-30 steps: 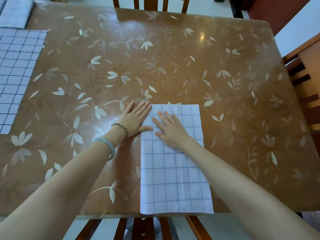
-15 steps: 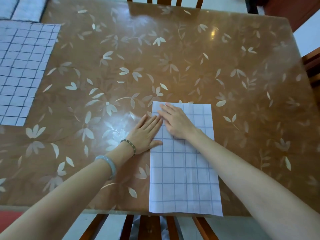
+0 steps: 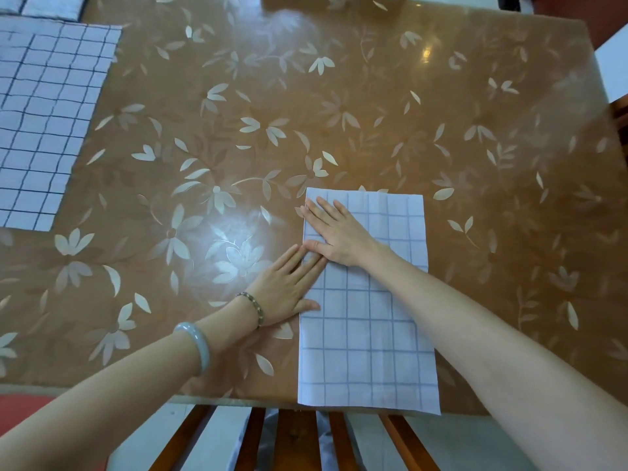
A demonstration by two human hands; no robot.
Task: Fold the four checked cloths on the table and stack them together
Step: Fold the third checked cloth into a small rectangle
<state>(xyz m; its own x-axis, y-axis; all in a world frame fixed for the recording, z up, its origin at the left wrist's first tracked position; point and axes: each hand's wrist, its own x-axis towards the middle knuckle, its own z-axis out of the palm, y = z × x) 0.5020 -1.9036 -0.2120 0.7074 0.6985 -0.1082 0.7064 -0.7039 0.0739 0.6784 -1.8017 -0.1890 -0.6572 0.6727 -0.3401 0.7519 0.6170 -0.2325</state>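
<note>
Cloths counted: I saw two for certain, one folded cloth (image 3: 367, 334) lying as a long strip before me, and one spread cloth (image 3: 44, 124) at the far left of the bench (image 3: 373, 113).
Grips counted: two, both flat with straight fingers, clasping nothing.
Right grip (image 3: 339, 232): pressed on the strip's far left part.
Left grip (image 3: 285, 290): palm on the bench, fingertips and thumb over the strip's left edge.
Wristbands: two on the left arm, a bangle (image 3: 198, 345) and a bead bracelet (image 3: 255, 309).
</note>
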